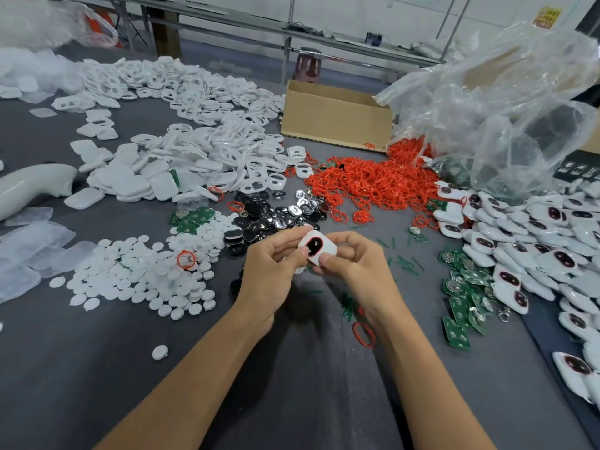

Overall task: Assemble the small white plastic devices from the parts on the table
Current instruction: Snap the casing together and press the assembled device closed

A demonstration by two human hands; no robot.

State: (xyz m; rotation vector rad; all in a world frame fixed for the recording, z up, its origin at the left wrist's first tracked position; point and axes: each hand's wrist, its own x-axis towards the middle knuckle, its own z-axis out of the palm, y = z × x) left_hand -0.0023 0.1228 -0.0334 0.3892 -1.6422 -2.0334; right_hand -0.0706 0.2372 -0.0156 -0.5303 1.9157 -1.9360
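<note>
Both hands hold one small white device (319, 246) with a black oval button ringed in red, just above the grey table (292, 368). My left hand (276, 267) grips its left side with thumb on the face. My right hand (354, 264) grips its right side, thumb pressing the lower edge. Parts lie around: white round discs (146, 277), black and chrome buttons (276, 216), red rings (367, 183), green circuit boards (461, 287), white shells (181, 157).
Finished white devices (545, 248) are piled at the right. A cardboard box (337, 118) stands at the back, with clear plastic bags (506, 102) beside it. Clear film pieces (29, 251) lie at the left. One red ring (363, 334) sits under my right wrist.
</note>
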